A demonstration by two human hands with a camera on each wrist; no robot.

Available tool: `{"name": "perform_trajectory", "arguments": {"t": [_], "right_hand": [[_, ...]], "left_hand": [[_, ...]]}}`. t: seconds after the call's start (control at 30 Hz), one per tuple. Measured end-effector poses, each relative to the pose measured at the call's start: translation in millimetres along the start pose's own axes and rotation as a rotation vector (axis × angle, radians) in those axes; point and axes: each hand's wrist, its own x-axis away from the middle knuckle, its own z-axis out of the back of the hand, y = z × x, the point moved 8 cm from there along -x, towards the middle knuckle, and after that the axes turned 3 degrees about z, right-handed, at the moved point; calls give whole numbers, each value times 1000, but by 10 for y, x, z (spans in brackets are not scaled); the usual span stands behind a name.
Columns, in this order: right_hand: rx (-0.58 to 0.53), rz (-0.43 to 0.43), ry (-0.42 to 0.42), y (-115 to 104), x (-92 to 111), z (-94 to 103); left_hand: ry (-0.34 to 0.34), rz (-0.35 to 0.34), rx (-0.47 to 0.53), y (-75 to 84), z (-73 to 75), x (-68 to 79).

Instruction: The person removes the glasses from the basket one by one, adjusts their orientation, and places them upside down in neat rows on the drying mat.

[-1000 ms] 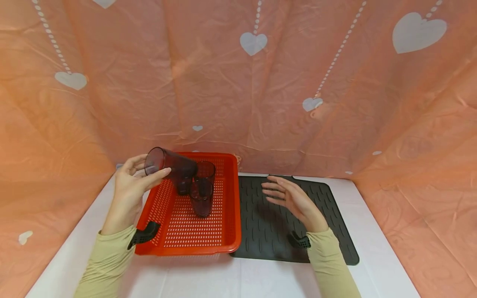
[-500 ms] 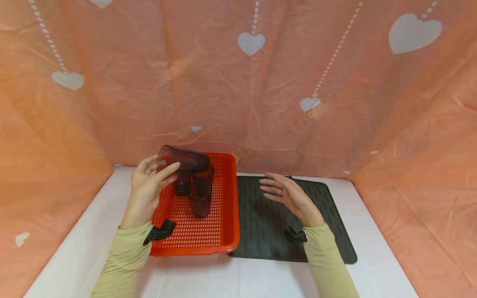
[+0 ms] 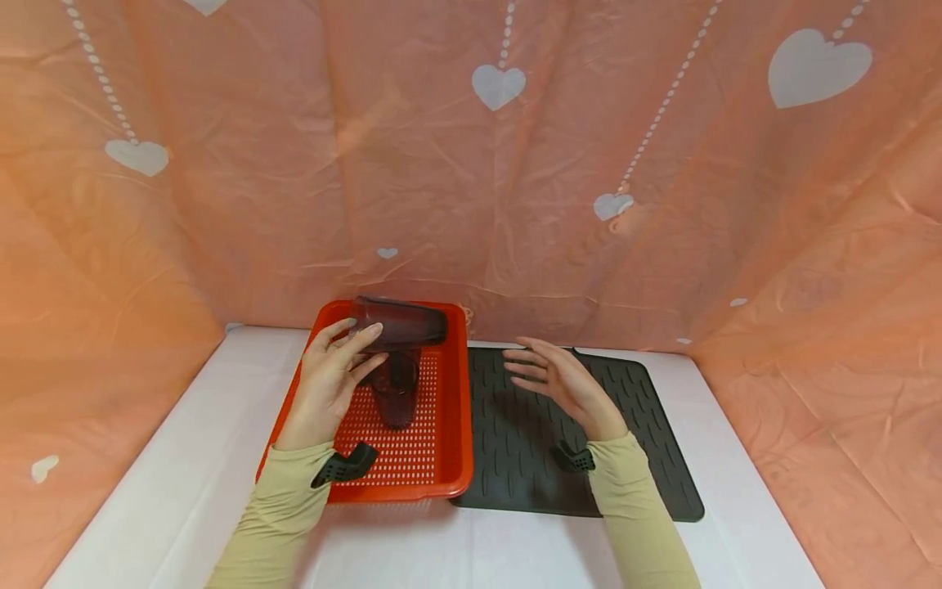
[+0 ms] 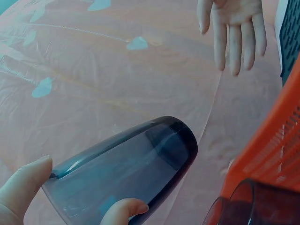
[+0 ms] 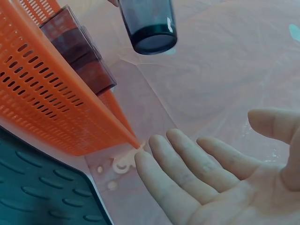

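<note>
My left hand point(image 3: 327, 380) grips a dark, see-through drinking glass point(image 3: 405, 323) near its rim, thumb on one side and fingers on the other. The glass lies tilted on its side in the air above the orange basket point(image 3: 459, 433), its base toward the right. Beneath it, more dark glasses point(image 3: 397, 401) stand in the basket, partly hidden by the held glass and the hand. My right hand point(image 3: 567, 384) hovers over the dark ribbed mat point(image 3: 508, 458) with fingers extended and nothing in it. In the right wrist view the held glass point(image 5: 150, 28) hangs apart from those fingers.
The basket's right side overlaps or abuts the mat's left edge. Both lie on a white-covered table point(image 3: 412, 548). An orange curtain with white hearts point(image 3: 419, 180) closes off the back and both sides.
My left hand has carried the glass to the right across the basket, and the glass has turned more level. The right hand has shifted slightly left and stays extended.
</note>
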Motion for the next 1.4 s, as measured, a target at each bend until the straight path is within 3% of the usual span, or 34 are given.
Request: {"name": "perform_trajectory", "arguments": {"t": [0.2,0.53,0.8,1.4], "right_hand": [[-6,1,-1,1,-51,-49],[-26,22,-8,-1,-96,-91],[-28,1,4,8,-141,-147],[-99,18,6,-38,-167,-234]], "left_hand": [[-43,43,14,-133,-96,-17],[-65,48,-15,-272,-247,8],[-76,96,-14,-415,-351,37],[-82,105,-15,-536,-475,56]]}}
